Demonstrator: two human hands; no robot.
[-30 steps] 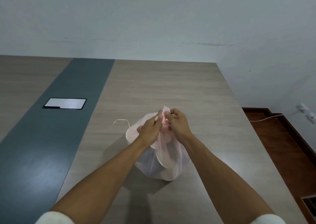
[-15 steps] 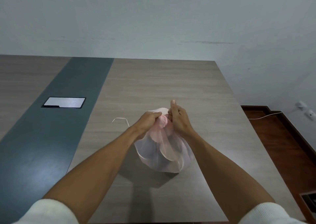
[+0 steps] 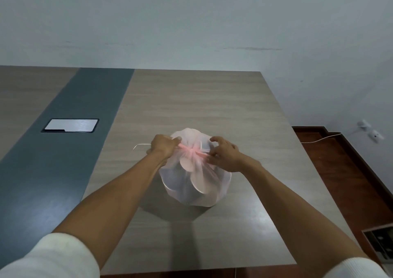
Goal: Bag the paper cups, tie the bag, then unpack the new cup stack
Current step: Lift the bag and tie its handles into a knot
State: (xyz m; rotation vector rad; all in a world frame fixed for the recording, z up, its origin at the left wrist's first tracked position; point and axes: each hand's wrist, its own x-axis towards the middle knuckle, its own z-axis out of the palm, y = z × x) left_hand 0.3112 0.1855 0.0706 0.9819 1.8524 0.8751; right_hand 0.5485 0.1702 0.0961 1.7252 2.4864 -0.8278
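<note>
1. My left hand (image 3: pixel 163 148) is closed in a fist around one pink end of the bag (image 3: pixel 195 182), pulling it leftward; the fist hides how much of that end I hold.
2. My right hand (image 3: pixel 223 155) pinches the other pink end between thumb and forefinger, with the remaining fingers (image 3: pixel 217 139) spread loose above the bag.
3. The two ends meet in a tight pink knot (image 3: pixel 191 150) between my hands, on top of the bag.
4. The bag is thin and cloudy. Through it I make out pale round shapes, likely cups (image 3: pixel 187 163), but not their number or how they lie.
5. The bag's underside and far side are out of my sight.
6. The bag sits on the bench (image 3: pixel 191 99) near the middle of the pale wood section, nearer my edge than the far one.
7. A thin white wire-like piece (image 3: pixel 139 145) lies on the bench just left of my left hand, its right end hidden behind the fist. I cannot tell what it is.
8. A grey band crosses the bench further left, with a flat lidded panel (image 3: pixel 71 125) set in it.
9. Bare bench lies open beyond the bag up to the wall (image 3: pixel 191 22), and on both sides.
10. The right edge of the bench drops to a dark wood floor (image 3: pixel 340 171), where a white cable (image 3: pixel 319 140) runs to wall plugs (image 3: pixel 370 131).
11. A box (image 3: pixel 380 243) at lower right is cut off by the frame.
</note>
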